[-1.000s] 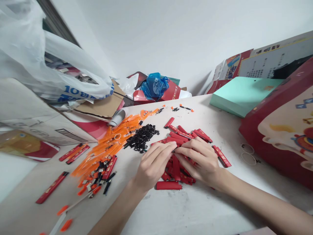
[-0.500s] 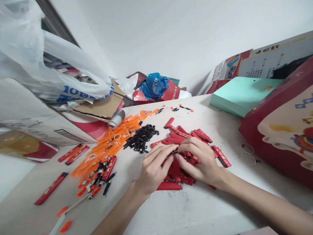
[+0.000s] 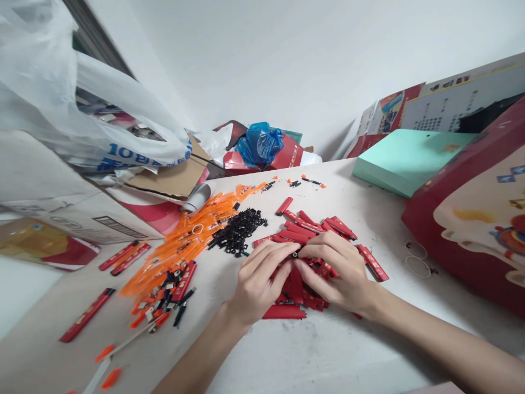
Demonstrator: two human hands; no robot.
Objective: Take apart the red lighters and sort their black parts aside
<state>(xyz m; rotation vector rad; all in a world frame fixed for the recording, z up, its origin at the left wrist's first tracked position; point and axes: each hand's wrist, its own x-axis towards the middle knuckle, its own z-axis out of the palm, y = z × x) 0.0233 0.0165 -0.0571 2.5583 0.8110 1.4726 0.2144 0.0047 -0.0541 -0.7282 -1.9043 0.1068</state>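
My left hand [image 3: 260,279] and my right hand [image 3: 338,268] meet above a pile of red flat casings [image 3: 293,235]. Both are closed, fingertips pinched together around a small dark piece [image 3: 295,254] with a pale round end. Fingers cover most of that piece, so its full shape is hidden. Some casings carry gold lettering, and several lie under and around the hands. Left of the pile sits a heap of small black plastic parts [image 3: 240,232]. Beyond it spreads a long heap of translucent orange strips [image 3: 184,246].
A white carton [image 3: 74,202] and a plastic bag [image 3: 36,93] stand at the left. On the right are a mint-green box [image 3: 410,158], a large red printed box [image 3: 471,235] and two pale rings [image 3: 417,267]. A blue bag [image 3: 260,143] lies at the back.
The view has shifted very slightly. Both hands stay together in nearly the same place, and the pale round end of the small piece shows a little more clearly.
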